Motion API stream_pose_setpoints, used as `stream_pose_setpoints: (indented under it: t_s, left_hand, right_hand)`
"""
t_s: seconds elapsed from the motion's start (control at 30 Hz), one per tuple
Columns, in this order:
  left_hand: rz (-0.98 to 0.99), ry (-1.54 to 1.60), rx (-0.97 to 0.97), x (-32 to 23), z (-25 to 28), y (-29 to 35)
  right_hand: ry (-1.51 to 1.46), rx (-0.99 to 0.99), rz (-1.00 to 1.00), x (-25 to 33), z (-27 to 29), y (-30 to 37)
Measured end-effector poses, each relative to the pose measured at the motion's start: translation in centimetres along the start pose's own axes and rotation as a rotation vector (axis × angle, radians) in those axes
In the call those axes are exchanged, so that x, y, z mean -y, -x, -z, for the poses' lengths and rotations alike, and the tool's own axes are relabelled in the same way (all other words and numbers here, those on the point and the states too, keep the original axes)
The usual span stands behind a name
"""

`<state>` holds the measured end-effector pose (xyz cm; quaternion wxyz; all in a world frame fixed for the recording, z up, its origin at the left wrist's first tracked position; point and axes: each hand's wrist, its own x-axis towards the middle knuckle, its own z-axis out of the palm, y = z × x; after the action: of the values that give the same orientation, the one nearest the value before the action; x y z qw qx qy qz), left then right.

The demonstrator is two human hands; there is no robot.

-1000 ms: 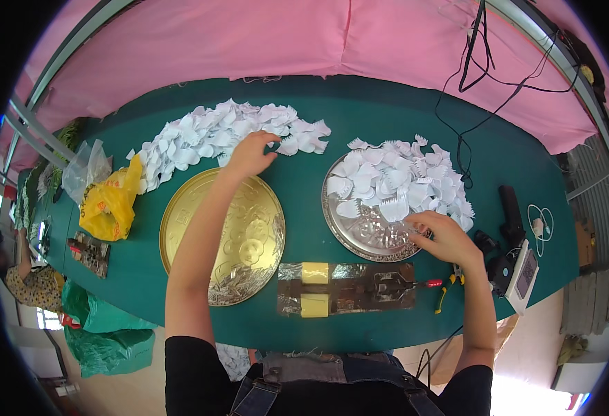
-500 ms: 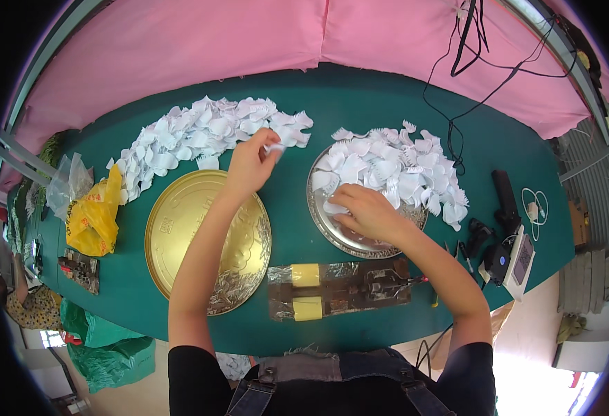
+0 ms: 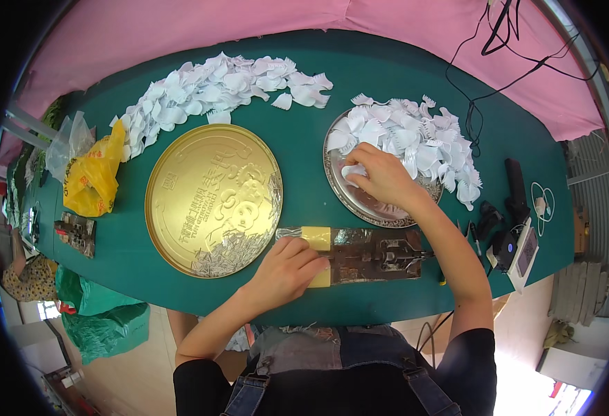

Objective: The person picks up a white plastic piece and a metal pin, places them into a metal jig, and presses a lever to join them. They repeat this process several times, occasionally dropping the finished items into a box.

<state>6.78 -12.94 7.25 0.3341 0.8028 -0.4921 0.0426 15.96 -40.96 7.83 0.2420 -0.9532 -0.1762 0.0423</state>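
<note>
My right hand (image 3: 385, 178) is over the round silver tray (image 3: 335, 188), thumb and fingers pinched on a white rounded piece (image 3: 351, 170). Behind it, a heap of white pieces with comb-like edges (image 3: 415, 132) spreads across the tray and past its right side. My left hand (image 3: 288, 272) lies at the left end of a dark metal fixture (image 3: 360, 258), over its yellow pads (image 3: 316, 238). Its fingers are curled together, and whatever is in them is hidden. Left of the fixture sits a round gold tray (image 3: 193, 187) with many thin silver strips (image 3: 239, 248) along its lower right.
A long pile of white pieces (image 3: 200, 90) lies at the back left. Yellow and clear plastic bags (image 3: 93, 177) stand at the left edge. A small metal device (image 3: 76, 234), a white scale-like unit (image 3: 523, 256) and black cables (image 3: 472, 114) also lie about.
My left hand has come back from the far pile to the fixture's yellow pads, leaving a white piece beside that pile. My right hand stays at the silver tray with its white piece. The view has shifted.
</note>
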Motion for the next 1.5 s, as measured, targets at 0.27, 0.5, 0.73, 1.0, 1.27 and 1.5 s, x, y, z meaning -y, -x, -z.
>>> stream_pose_setpoints:
  t_s: [0.27, 0.5, 0.73, 1.0, 1.27, 1.5]
  left_hand:
    - [0.078, -0.032, -0.202, 0.3, -2.0, 1.7]
    - [0.184, 0.177, -0.218, 1.3, -1.6, 1.4]
    - [0.063, -0.141, -0.070, -1.2, 0.5, 1.0]
    - [0.234, -0.169, -0.101, -1.2, -0.9, 0.6]
    - [0.319, 0.295, -0.208, 1.9, -3.4, 2.2]
    - [0.295, 0.270, -0.221, 2.0, -3.2, 1.6]
  right_hand:
    - [-0.130, -0.133, 0.168, 4.8, -0.2, 4.2]
    - [-0.050, -0.107, 0.224, 7.9, -1.6, 6.1]
    - [-0.009, -0.146, 0.293, 8.2, -1.7, 6.4]
    - [-0.063, -0.159, 0.219, 8.9, -2.9, 6.8]
    - [-0.236, -0.024, 0.106, 10.1, -3.9, 7.0]
    - [-0.333, 0.032, 0.203, 9.1, -4.2, 6.7]
